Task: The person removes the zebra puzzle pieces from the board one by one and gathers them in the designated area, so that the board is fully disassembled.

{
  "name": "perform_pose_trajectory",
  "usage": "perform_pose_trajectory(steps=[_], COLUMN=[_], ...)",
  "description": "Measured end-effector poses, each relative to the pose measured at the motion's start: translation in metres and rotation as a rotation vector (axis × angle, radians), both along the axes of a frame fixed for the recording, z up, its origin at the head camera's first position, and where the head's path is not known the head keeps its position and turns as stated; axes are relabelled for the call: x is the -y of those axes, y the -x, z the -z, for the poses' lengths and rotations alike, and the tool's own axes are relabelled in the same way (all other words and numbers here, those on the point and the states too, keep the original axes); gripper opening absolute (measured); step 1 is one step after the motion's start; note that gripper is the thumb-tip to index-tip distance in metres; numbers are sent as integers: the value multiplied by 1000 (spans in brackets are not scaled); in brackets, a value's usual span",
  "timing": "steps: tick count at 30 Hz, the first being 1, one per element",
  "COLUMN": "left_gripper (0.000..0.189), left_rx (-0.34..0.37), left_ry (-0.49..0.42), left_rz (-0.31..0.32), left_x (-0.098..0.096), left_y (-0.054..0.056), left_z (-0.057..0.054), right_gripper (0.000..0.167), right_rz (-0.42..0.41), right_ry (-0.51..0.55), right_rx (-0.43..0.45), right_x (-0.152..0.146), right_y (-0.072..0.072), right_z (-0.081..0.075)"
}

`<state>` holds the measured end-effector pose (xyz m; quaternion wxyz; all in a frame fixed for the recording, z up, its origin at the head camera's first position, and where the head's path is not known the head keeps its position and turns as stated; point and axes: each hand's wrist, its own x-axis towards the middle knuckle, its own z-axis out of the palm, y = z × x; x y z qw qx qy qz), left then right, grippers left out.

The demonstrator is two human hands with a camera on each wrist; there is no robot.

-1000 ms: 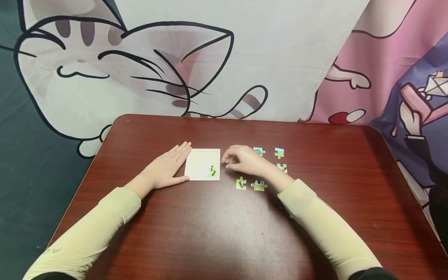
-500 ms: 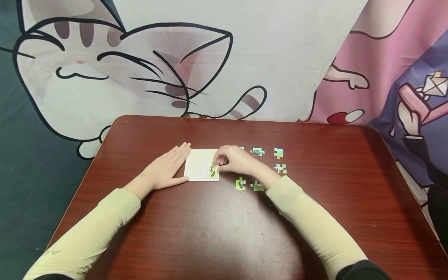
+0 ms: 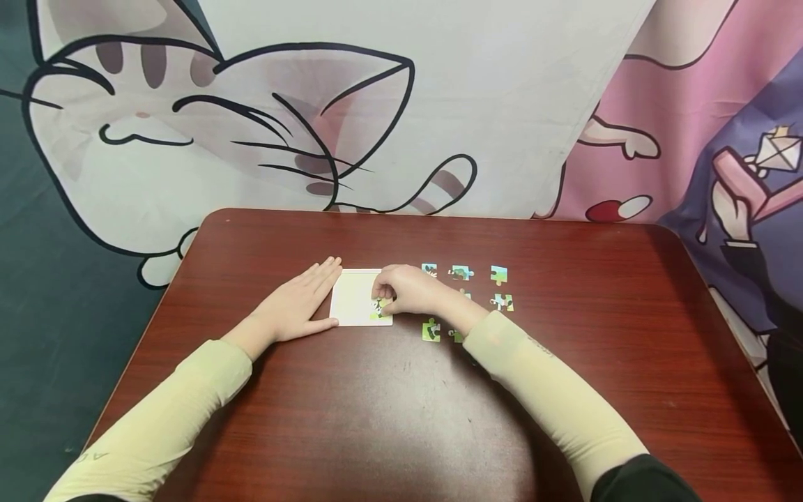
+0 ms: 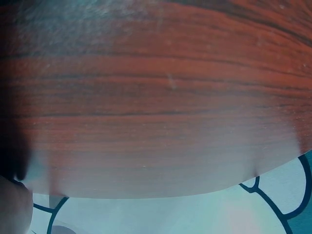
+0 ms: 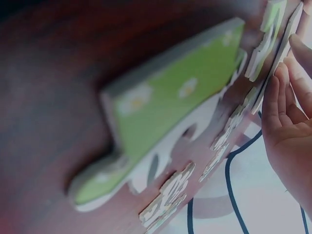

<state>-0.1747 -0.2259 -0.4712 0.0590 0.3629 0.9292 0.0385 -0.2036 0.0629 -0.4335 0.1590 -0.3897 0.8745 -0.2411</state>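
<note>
A pale square puzzle tray (image 3: 351,300) lies on the brown table. My left hand (image 3: 285,303) is flat on the table, fingers straight and thumb spread, touching the tray's left edge. Over the right part of the tray, my right hand (image 3: 408,289) has its fingers curled, thumb and fingertips at a panda puzzle piece (image 3: 378,307) in the lower right corner. The fingers partly cover that piece. In the right wrist view, the same hand's fingers (image 5: 282,97) are at the tray edge. A green puzzle piece (image 5: 170,112) with white flowers is large in the foreground there.
Several loose puzzle pieces lie right of the tray, including a top piece (image 3: 498,274), a middle piece (image 3: 502,302) and a lower piece (image 3: 431,330). My right forearm partly covers others. The table's (image 3: 389,240) far edge meets a cat-printed cloth (image 3: 502,104).
My right hand has moved left from beside the tray to over its right part, reaching the panda puzzle piece. More loose pieces show behind it. My left hand has stayed in place.
</note>
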Motion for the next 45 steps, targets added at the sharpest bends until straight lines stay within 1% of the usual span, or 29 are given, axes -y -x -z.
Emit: perform_pose_trajectory(steps=[5, 19, 27, 32, 39, 42, 45], left_gripper=[102, 102, 101, 101, 101, 101, 101], left_rx=[-2, 5, 7, 6, 2, 1, 0], left_ry=[1, 9, -4, 2, 6, 7, 5], left_rz=[-2, -4, -2, -3, -2, -1, 1], left_x=[0, 0, 0, 0, 1, 1, 1], left_y=[0, 1, 1, 1, 1, 1, 1], left_z=[1, 1, 0, 0, 0, 0, 0], right_gripper=[21, 18, 17, 15, 6, 5, 6], right_rz=[-26, -73, -75, -67, -54, -46, -37], right_ry=[-19, -36, -31, -6, 50, 70, 92], right_rx=[-22, -35, -46, -56, -18, 23, 62], right_x=[1, 1, 3, 3, 2, 2, -1], right_y=[-1, 1, 1, 0, 1, 2, 3], right_z=[0, 0, -1, -1, -1, -4, -11])
